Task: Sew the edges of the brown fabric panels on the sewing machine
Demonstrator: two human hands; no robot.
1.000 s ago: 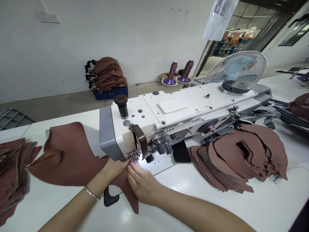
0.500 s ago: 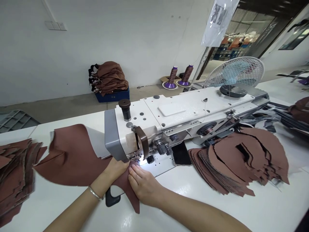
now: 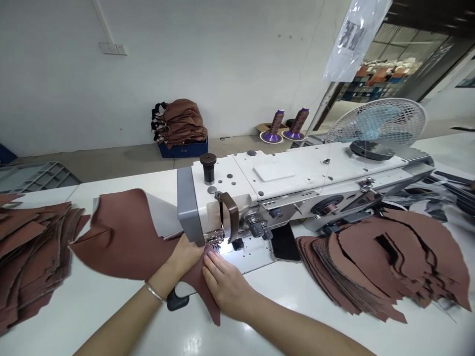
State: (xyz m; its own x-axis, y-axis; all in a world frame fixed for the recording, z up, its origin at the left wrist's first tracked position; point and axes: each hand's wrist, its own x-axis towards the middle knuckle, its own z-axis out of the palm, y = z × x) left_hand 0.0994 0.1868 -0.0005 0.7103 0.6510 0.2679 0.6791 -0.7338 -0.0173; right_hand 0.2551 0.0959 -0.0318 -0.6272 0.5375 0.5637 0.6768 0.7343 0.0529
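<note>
sheet (image 3: pixel 343 64) shows blurred print (image 3: pixel 352 37); each hand (image 3: pixel 187 256) (image 3: pixel 227 287) touches brown material (image 3: pixel 128 240).

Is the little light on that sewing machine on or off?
On: a bright white glow shows under the head of the sewing machine, lighting the metal plate near the right hand.

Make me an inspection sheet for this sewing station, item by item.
Surface: white table, glossy, with glare.
Work things: brown piece reaching under the head of the sewing machine.
Clutter: left stack and right stack of brown pieces, uneven edges; black phone-like slab between machine and right stack.
Hands: left hand and right hand on the brown piece.
Cables: nothing seen.
Surroundings: fan, two thread cones, loaded blue crate.
</note>
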